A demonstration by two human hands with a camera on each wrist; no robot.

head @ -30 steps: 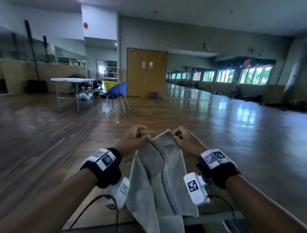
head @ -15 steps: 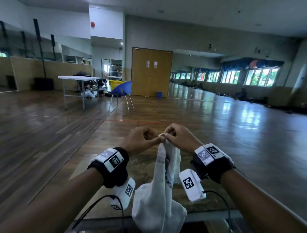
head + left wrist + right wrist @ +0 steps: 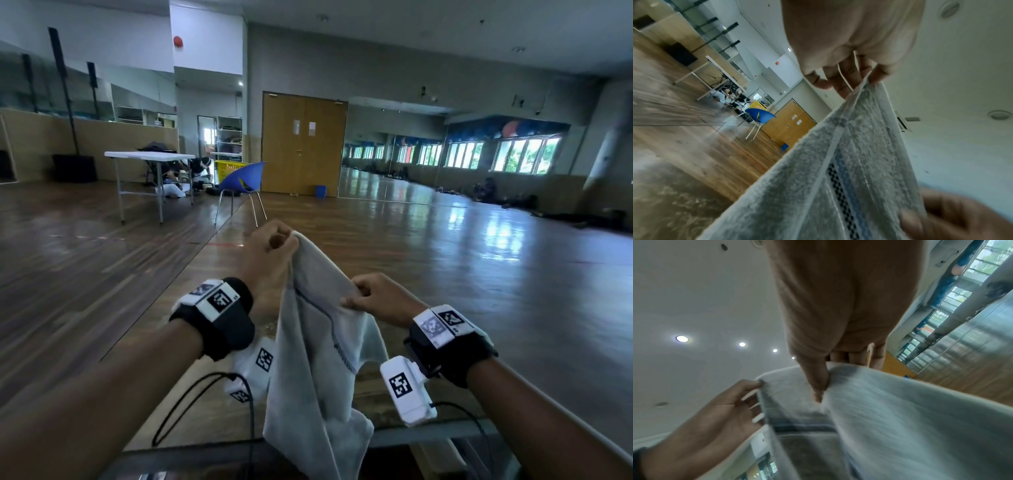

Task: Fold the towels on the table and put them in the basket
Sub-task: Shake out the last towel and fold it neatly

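Observation:
A grey towel [image 3: 315, 359] with a dark stitched stripe hangs in the air in front of me, held up by both hands. My left hand [image 3: 274, 246] pinches its top corner, raised higher and farther out. My right hand [image 3: 363, 298] pinches the upper edge lower down and closer to me. The left wrist view shows the towel [image 3: 838, 170] stretching from my left fingertips [image 3: 877, 78] down to my right hand [image 3: 953, 219]. The right wrist view shows my right thumb [image 3: 818, 382] pressed on the cloth [image 3: 890, 410] and my left hand [image 3: 731, 402] at its corner. The basket is out of sight.
The table's near edge [image 3: 428, 437] shows at the bottom of the head view. A wide wooden floor [image 3: 411, 257] stretches ahead. A blue chair [image 3: 243, 185] and a white folding table [image 3: 150, 157] stand far back on the left, near wooden doors [image 3: 303, 147].
The hands were together at the towel's top half a second ago. They have since parted: the left has risen and moved out, the right has come down and back, spreading the towel.

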